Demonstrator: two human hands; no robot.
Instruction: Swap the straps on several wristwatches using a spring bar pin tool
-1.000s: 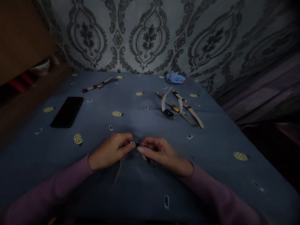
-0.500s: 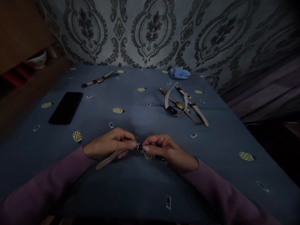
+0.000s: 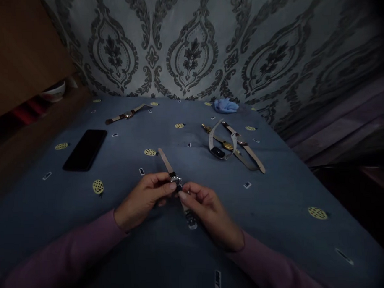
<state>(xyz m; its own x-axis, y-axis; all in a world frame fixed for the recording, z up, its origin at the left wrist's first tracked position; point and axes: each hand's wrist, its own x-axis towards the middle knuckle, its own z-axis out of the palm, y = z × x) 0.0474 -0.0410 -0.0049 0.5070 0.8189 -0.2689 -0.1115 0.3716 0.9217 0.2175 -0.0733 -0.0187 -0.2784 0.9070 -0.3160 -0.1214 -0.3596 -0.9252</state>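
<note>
A wristwatch (image 3: pixel 175 180) with a round silvery case and a strap pale on one side is held between my two hands above the table. My left hand (image 3: pixel 146 196) pinches the case between thumb and fingers. Just below the case, my right hand (image 3: pixel 205 206) is closed on the strap. One strap end stretches away toward the wall; the other, with its buckle, hangs down toward me beside my right fingers. Part of the case is hidden under my left thumb.
Several other watches lie about: one (image 3: pixel 128 114) at the back left, a white smartwatch (image 3: pixel 218 152) and a gold-coloured watch (image 3: pixel 227 145) at the right. A black phone (image 3: pixel 85 150) lies left. A crumpled blue cloth (image 3: pixel 226 105) sits by the wall on the blue tablecloth (image 3: pixel 276 225).
The watch has turned in my hands: its free strap end pointed left toward me and now points away toward the wall. The view has tilted up slightly.
</note>
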